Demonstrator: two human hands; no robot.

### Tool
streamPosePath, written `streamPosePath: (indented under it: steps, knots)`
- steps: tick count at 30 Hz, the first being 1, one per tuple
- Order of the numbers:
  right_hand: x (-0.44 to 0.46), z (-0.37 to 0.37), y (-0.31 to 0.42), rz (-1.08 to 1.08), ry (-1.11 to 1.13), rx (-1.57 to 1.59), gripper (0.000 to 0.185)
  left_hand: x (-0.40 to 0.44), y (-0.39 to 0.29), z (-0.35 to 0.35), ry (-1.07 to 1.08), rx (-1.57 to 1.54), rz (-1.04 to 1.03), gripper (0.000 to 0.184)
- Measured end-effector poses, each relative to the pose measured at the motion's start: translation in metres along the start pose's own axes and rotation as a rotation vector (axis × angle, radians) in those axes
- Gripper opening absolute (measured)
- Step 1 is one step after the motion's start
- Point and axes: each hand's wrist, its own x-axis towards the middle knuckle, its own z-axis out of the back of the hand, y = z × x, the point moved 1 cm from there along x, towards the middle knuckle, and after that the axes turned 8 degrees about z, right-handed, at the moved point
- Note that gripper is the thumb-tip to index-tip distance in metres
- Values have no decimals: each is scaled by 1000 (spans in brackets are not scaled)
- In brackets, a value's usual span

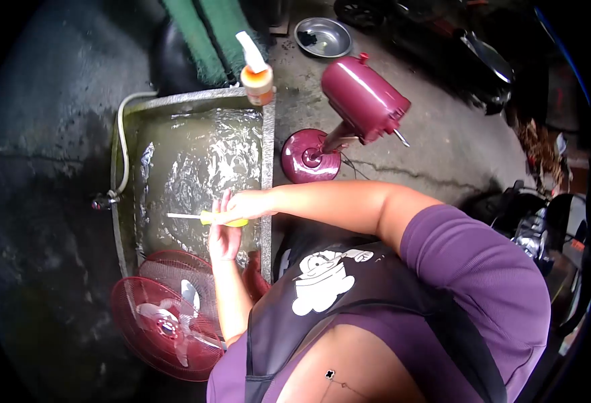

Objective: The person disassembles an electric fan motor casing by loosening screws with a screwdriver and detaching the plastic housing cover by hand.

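A screwdriver (pixel 225 219) with a yellow-green handle and a pale shaft pointing left lies across my two hands, above a stone-edged basin (pixel 267 168) of rippling water. My right hand (pixel 248 205) reaches in from the right and is closed on the handle. Beneath it, my left hand (pixel 224 243) has its palm turned up and its fingers stretched out past the handle. Close to my left forearm, a red fan grille with white blades (pixel 168 326) leans over the basin's near corner. Whether my left fingers touch the handle I cannot tell.
A maroon fan motor on its stand (pixel 362 97) is beyond the basin's right edge. An orange-and-white spray bottle (pixel 258 84) stands on the far rim. A pale hose (pixel 122 144) runs along the left. Farther off are a metal bowl (pixel 324 38) and a motorbike (pixel 470 60).
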Motion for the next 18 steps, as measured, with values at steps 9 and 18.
streamPosePath:
  steps: [9, 18]
  knots:
    - [-165, 21, -42, 439, -528, -734, 31, -16, -61, 8, -990, 1839, 157, 88]
    - [-548, 39, -267, -1002, -878, -61, 37, -15, -66, -139, -722, 1122, 722, 73]
